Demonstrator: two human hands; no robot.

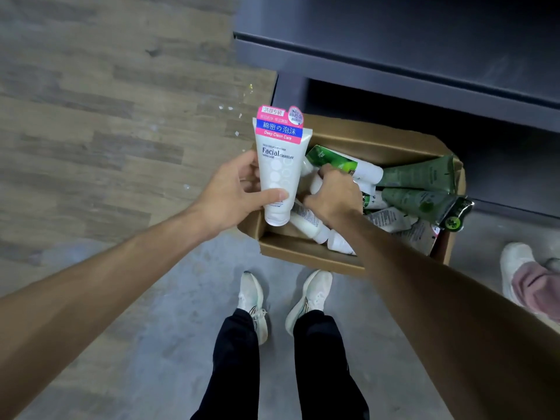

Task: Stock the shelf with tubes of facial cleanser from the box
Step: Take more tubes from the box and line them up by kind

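My left hand [239,189] grips a white facial cleanser tube [278,171] with a pink and blue label, held upright with its cap down over the left edge of the cardboard box [306,256]. My right hand [333,195] reaches down into the box, its fingers curled among white tubes [312,222]; what they hold is hidden. Dark green tubes [421,177] lie at the right side of the box. The dark grey shelf [394,65] stands just behind the box.
The box sits on a grey floor in front of my white shoes [254,301]. Wood-pattern flooring spreads to the left. Another person's white shoe and pink trouser leg [527,280] are at the right edge.
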